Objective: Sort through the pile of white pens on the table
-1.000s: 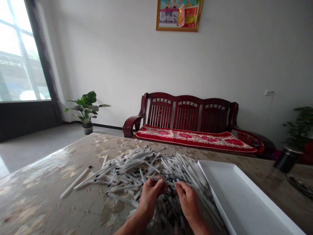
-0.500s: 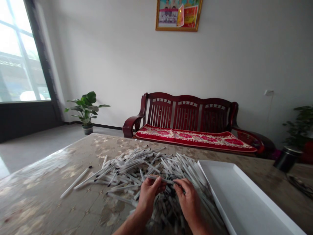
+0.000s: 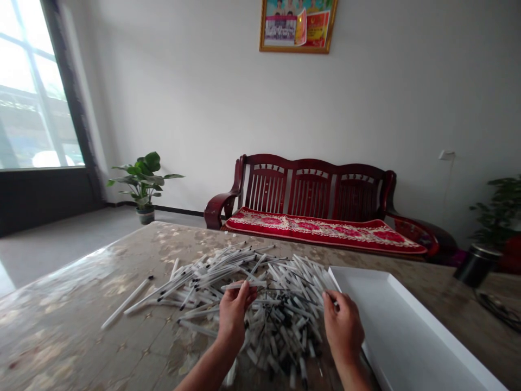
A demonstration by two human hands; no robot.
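My left hand (image 3: 234, 312) is closed around a white pen (image 3: 258, 283), pinched between thumb and fingers and lying nearly level above the pile. To the right, close to the near edge of a white tray, my right hand (image 3: 344, 323) has its fingers curled together; what they hold, if anything, is hidden. Behind my left hand spreads a heap of white pens (image 3: 220, 271) with black ends. More white pens (image 3: 301, 271) lie between the hands and further back. Short greyish caps or pen parts (image 3: 280, 336) are piled in front, between my wrists.
The shallow white tray (image 3: 407, 326) stands on the right of the patterned table (image 3: 134, 347). One pen (image 3: 126, 304) lies apart on the left. A black cylinder (image 3: 477, 266) and a dark cable (image 3: 499, 312) are at the far right. Behind the table stands a wooden bench (image 3: 309, 187).
My hands have moved apart: the right went right towards the tray, the left slightly left with the pen. Half a second ago both hands were at the pen's two ends.
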